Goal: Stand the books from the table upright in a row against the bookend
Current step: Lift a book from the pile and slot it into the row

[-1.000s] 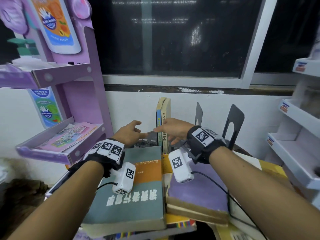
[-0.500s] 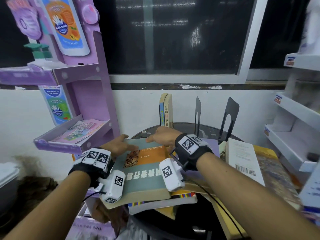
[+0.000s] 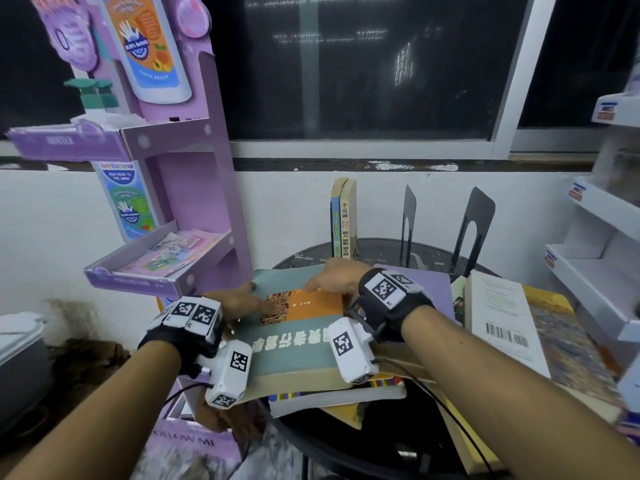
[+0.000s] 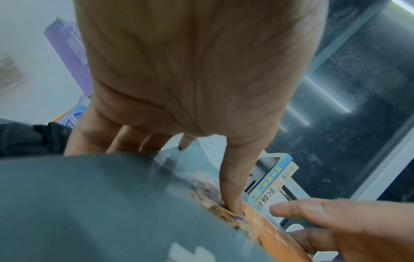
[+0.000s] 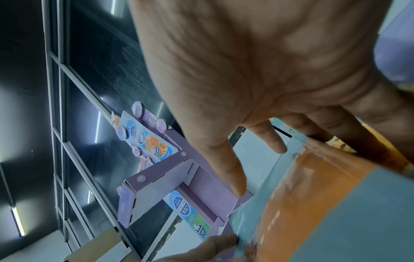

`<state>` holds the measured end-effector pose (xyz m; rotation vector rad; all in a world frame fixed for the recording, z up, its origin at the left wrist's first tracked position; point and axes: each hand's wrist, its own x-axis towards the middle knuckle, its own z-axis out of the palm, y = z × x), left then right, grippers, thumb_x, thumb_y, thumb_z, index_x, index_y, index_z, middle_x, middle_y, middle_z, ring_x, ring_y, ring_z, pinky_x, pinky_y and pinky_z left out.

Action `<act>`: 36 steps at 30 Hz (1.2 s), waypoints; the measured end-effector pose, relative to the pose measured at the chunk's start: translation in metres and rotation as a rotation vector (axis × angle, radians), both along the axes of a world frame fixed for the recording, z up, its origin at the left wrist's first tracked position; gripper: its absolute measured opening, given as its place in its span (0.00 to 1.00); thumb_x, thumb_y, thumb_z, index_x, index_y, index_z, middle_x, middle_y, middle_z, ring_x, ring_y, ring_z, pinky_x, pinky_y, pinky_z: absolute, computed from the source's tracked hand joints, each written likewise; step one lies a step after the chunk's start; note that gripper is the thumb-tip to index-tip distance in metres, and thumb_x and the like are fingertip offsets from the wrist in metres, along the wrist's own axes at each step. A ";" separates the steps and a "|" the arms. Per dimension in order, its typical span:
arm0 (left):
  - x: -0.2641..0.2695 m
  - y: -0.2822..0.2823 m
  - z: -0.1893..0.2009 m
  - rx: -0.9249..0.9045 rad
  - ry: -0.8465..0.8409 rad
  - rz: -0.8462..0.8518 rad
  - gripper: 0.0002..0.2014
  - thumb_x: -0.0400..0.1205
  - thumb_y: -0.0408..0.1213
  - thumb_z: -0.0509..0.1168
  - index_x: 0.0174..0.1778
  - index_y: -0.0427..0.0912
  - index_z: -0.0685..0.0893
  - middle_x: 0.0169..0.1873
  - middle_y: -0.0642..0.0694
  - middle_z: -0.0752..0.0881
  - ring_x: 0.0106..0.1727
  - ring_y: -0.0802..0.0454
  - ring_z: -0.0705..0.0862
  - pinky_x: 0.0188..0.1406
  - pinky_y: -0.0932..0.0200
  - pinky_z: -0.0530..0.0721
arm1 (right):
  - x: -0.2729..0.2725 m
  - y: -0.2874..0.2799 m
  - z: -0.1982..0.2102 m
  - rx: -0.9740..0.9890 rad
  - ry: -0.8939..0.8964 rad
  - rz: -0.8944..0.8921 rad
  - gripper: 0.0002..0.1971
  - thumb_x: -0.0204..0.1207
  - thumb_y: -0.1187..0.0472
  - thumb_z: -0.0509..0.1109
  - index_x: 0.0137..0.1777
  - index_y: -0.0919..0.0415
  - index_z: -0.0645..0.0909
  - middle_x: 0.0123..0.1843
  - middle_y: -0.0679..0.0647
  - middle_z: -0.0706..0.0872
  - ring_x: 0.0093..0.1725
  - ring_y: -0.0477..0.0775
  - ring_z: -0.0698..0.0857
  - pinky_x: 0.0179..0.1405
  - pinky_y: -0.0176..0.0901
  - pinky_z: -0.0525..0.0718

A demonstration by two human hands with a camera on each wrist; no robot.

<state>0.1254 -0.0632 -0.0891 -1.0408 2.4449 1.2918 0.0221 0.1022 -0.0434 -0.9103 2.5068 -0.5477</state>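
Note:
A grey-and-orange book (image 3: pixel 298 344) lies on top of a pile on the round black table (image 3: pixel 381 251). My left hand (image 3: pixel 242 299) grips its left edge: the thumb (image 4: pixel 233 186) presses on the cover and the fingers (image 4: pixel 125 138) curl under. My right hand (image 3: pixel 332 275) holds the far right corner, fingers (image 5: pixel 268 140) reaching over the edge. Two books (image 3: pixel 343 216) stand upright at the back of the table. To their right stand two black bookends (image 3: pixel 408 220) (image 3: pixel 474 226), apart from them.
More flat books lie around: a purple book (image 3: pixel 433 289), a white book with a barcode (image 3: pixel 502 320), a striped one (image 3: pixel 329 393) under the pile. A purple display stand (image 3: pixel 194 202) crowds the left. White shelves (image 3: pixel 595 237) stand at the right, a wall behind.
Both hands have come back from the upright books and down onto the grey-and-orange book. The left thumb now lies on the cover and the right fingers reach over the far edge.

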 end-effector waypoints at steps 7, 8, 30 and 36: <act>0.001 0.000 0.000 0.025 0.058 0.032 0.40 0.76 0.44 0.74 0.79 0.47 0.58 0.53 0.43 0.80 0.50 0.45 0.81 0.43 0.55 0.82 | -0.004 -0.002 -0.004 0.037 0.009 -0.010 0.16 0.72 0.53 0.78 0.50 0.63 0.80 0.51 0.57 0.83 0.47 0.56 0.81 0.43 0.45 0.82; 0.001 0.000 0.001 0.033 0.065 0.034 0.39 0.76 0.44 0.74 0.78 0.47 0.58 0.51 0.44 0.80 0.49 0.46 0.81 0.41 0.55 0.82 | -0.004 -0.002 -0.005 0.029 0.010 -0.019 0.16 0.71 0.53 0.79 0.49 0.63 0.80 0.50 0.56 0.83 0.47 0.56 0.81 0.41 0.44 0.81; -0.001 -0.008 0.023 0.157 0.495 0.130 0.36 0.72 0.35 0.77 0.71 0.49 0.64 0.54 0.42 0.86 0.53 0.41 0.87 0.58 0.39 0.84 | -0.021 -0.004 0.000 -0.459 -0.144 -0.236 0.63 0.58 0.61 0.87 0.84 0.49 0.44 0.74 0.58 0.72 0.71 0.62 0.74 0.68 0.58 0.78; -0.009 -0.002 0.038 0.184 0.731 0.195 0.29 0.78 0.31 0.71 0.72 0.43 0.65 0.55 0.41 0.85 0.51 0.44 0.87 0.49 0.48 0.85 | -0.022 0.001 0.015 -0.697 0.039 -0.218 0.59 0.53 0.60 0.89 0.80 0.43 0.55 0.68 0.58 0.72 0.64 0.59 0.76 0.61 0.45 0.78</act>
